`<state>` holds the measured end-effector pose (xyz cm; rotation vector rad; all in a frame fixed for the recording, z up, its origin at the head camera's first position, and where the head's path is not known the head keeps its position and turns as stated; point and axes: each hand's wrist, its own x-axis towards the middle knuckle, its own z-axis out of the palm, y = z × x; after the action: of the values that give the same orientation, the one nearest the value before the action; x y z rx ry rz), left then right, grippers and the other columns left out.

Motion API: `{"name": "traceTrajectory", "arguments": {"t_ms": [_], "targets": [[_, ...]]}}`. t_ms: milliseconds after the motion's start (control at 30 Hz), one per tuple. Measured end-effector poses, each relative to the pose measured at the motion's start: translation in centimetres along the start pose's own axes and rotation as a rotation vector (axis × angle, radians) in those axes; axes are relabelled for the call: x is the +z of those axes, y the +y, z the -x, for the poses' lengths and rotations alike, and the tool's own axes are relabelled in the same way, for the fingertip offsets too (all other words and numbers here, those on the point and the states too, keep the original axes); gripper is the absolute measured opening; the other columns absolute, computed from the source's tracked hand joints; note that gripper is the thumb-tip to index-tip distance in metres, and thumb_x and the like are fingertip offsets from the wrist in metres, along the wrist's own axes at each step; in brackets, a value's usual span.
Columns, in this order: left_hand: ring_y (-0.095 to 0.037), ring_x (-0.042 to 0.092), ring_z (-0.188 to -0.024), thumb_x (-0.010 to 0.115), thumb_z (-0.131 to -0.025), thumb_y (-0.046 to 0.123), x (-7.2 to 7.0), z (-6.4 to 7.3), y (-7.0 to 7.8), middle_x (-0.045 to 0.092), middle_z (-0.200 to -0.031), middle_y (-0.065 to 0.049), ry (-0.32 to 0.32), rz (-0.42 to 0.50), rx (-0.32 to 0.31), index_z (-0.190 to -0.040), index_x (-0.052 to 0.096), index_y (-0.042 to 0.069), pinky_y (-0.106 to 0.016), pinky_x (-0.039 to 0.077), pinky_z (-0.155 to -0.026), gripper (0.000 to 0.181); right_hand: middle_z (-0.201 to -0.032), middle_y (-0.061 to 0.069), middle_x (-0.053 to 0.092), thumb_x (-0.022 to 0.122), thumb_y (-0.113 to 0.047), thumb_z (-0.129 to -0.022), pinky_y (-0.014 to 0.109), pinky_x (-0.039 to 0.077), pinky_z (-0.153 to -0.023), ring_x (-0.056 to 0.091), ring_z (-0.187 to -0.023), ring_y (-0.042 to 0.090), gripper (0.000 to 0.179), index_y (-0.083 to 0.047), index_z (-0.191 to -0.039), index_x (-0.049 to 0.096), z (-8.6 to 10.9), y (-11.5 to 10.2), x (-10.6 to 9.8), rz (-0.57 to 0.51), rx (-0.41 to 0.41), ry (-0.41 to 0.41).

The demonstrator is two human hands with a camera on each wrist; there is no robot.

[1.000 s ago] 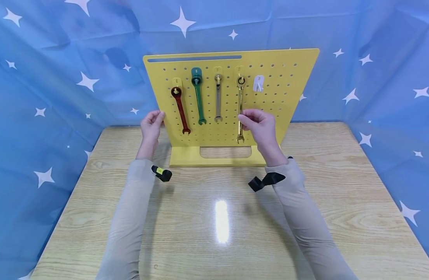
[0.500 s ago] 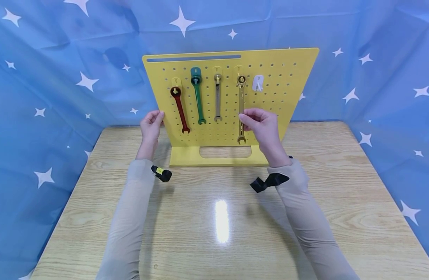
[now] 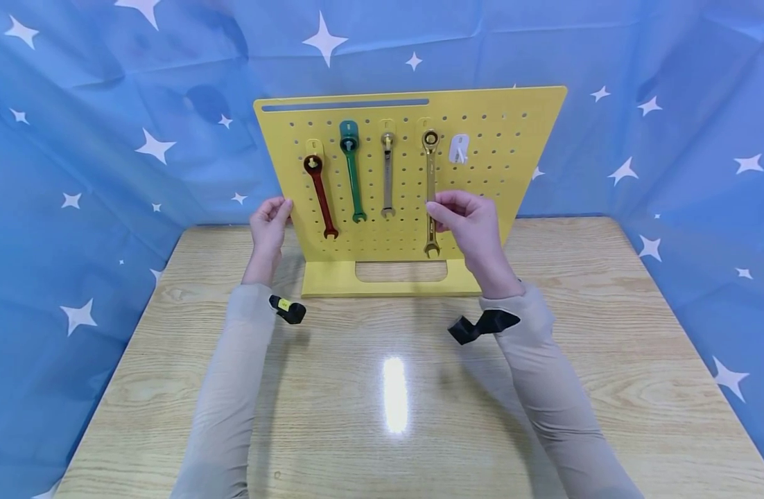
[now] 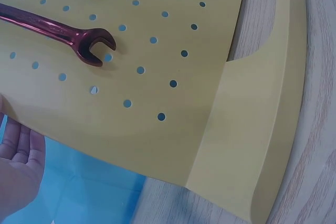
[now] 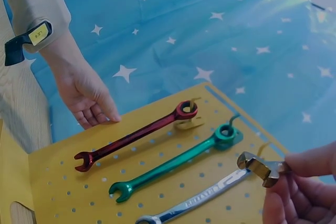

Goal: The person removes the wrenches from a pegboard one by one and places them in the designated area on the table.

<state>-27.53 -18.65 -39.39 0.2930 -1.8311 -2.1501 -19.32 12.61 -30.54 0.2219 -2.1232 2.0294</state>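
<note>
My right hand (image 3: 472, 225) pinches a gold combination wrench (image 3: 431, 180) by its lower shank, with the ring end up and the open jaw down. In the right wrist view the wrench's open end (image 5: 261, 168) juts toward the camera; its ring is hidden there. The ring appears to stand in front of the board, apart from the yellow hook (image 5: 262, 148). My left hand (image 3: 270, 225) grips the left edge of the yellow pegboard (image 3: 482, 201). A red wrench (image 3: 322, 196), a green wrench (image 3: 354, 179) and a silver wrench (image 3: 388, 177) hang on hooks.
A white hook (image 3: 459, 148) sits bare on the board, right of the gold wrench. The board's base (image 3: 328, 281) rests on a wooden table (image 3: 369, 416). A blue star-patterned cloth (image 3: 170, 83) stands close behind and at both sides.
The right hand has shifted slightly right with the gold wrench, whose ring has moved from around its hook to in front of it. The left hand has stayed on the board's edge.
</note>
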Motion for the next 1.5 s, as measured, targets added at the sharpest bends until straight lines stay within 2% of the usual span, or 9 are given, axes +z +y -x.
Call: {"name": "traceTrajectory", "arguments": {"t_ms": [333,433,533,667,767,933,1200,1300,1500], "targets": [[-0.009,0.053,-0.075,0.065,-0.089,0.012,0.0,0.1,0.0,0.059,-0.078,0.003,-0.007,-0.009,-0.001,-0.092,0.065,0.004,-0.034,0.048,-0.085,0.009,-0.070,-0.009,0.063,0.066,-0.001,-0.086,0.018,0.052,-0.058,0.055,-0.059,0.005,0.023,0.019,-0.096,0.060,0.5,0.3,-1.3,0.006,-0.021,0.031],[-0.009,0.053,-0.075,0.064,-0.089,0.012,0.0,0.2,0.1,0.058,-0.078,0.002,-0.006,-0.003,-0.002,-0.087,0.065,0.008,-0.034,0.048,-0.086,0.004,-0.070,-0.008,0.063,0.066,0.001,-0.085,0.018,0.051,-0.057,0.055,-0.058,0.006,0.013,0.013,-0.091,0.064,0.7,0.5,-1.8,-0.001,-0.038,0.042],[-0.010,0.053,-0.075,0.064,-0.089,0.011,0.0,0.1,0.1,0.058,-0.077,0.002,-0.004,0.006,-0.003,-0.080,0.065,0.014,-0.032,0.049,-0.083,0.010,-0.069,-0.007,0.063,0.066,0.003,-0.084,0.017,0.051,-0.056,0.055,-0.057,0.006,0.003,0.002,-0.084,0.069,1.0,0.7,-2.4,-0.024,-0.057,0.051],[-0.011,0.052,-0.074,0.063,-0.090,0.009,0.0,0.1,0.0,0.058,-0.076,0.002,-0.003,0.009,-0.001,-0.076,0.065,0.018,-0.024,0.051,-0.076,0.017,-0.068,-0.006,0.063,0.067,0.004,-0.083,0.017,0.051,-0.056,0.055,-0.056,0.006,0.014,-0.008,-0.078,0.071,1.3,1.0,-3.3,-0.037,-0.066,0.059],[-0.011,0.052,-0.074,0.063,-0.090,0.007,0.0,0.0,0.0,0.058,-0.075,0.002,-0.002,0.015,-0.001,-0.076,0.065,0.017,-0.023,0.051,-0.075,0.017,-0.068,-0.005,0.064,0.067,0.004,-0.083,0.017,0.050,-0.055,0.054,-0.055,0.007,0.016,-0.011,-0.076,0.071,1.6,1.1,-4.0,-0.034,-0.058,0.068],[-0.010,0.052,-0.073,0.063,-0.090,0.005,0.0,0.0,0.0,0.058,-0.075,0.002,0.005,0.027,-0.004,-0.079,0.067,0.013,-0.028,0.050,-0.078,0.014,-0.069,-0.004,0.064,0.068,0.003,-0.083,0.017,0.051,-0.057,0.055,-0.057,0.008,0.017,-0.012,-0.076,0.070,2.1,1.2,-5.0,-0.040,-0.033,0.083],[-0.009,0.052,-0.073,0.062,-0.090,0.008,0.0,0.0,-0.1,0.058,-0.075,0.002,-0.004,0.007,0.004,-0.074,0.064,0.021,-0.025,0.049,-0.076,0.021,-0.067,-0.006,0.063,0.067,0.004,-0.083,0.016,0.049,-0.055,0.055,-0.055,0.007,0.016,-0.011,-0.078,0.070,2.7,1.5,-6.7,-0.014,-0.022,0.114],[-0.009,0.053,-0.073,0.062,-0.090,0.007,0.0,-0.1,-0.1,0.058,-0.075,0.002,-0.001,0.010,0.001,-0.075,0.065,0.019,-0.027,0.049,-0.077,0.020,-0.067,-0.005,0.063,0.067,0.006,-0.082,0.016,0.049,-0.055,0.055,-0.055,0.007,0.017,-0.010,-0.077,0.071,2.9,1.8,-7.3,-0.017,-0.034,0.124],[-0.010,0.053,-0.073,0.063,-0.090,0.006,0.0,0.0,0.0,0.058,-0.075,0.002,0.006,0.015,-0.009,-0.075,0.066,0.018,-0.029,0.049,-0.079,0.020,-0.069,-0.004,0.063,0.067,0.003,-0.083,0.015,0.050,-0.056,0.056,-0.056,0.007,0.013,-0.008,-0.079,0.070,3.6,2.1,-8.9,-0.034,-0.005,0.136]]}}
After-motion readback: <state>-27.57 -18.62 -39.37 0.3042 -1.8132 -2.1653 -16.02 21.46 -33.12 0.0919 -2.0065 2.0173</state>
